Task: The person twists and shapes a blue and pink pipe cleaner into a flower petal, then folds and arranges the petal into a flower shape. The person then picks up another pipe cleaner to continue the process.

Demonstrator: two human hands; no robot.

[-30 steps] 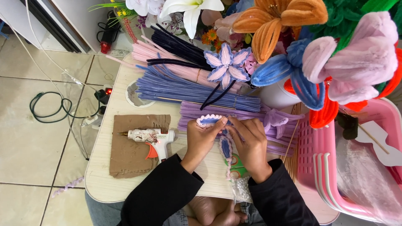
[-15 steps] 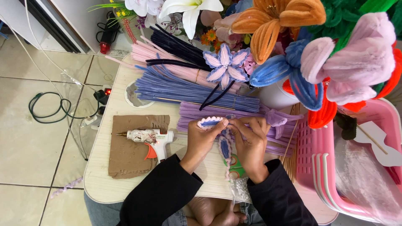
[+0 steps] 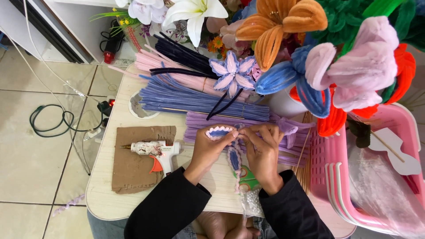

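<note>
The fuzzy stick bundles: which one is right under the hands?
The light purple bundle. Both hands work over it; the blue bundle and pink bundle lie farther away.

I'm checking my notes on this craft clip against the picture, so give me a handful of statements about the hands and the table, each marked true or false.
1. Both hands, the left hand and the right hand, hold a pink-edged blue pipe-cleaner petal piece. True.
2. The glue gun is in the right hand. False: it lies on a piece of cardboard, left of the hands.
3. A pink basket stands to the right of the hands. True.
4. The bundle of blue-violet pipe cleaners lies on the floor. False: it lies on the table.
</note>
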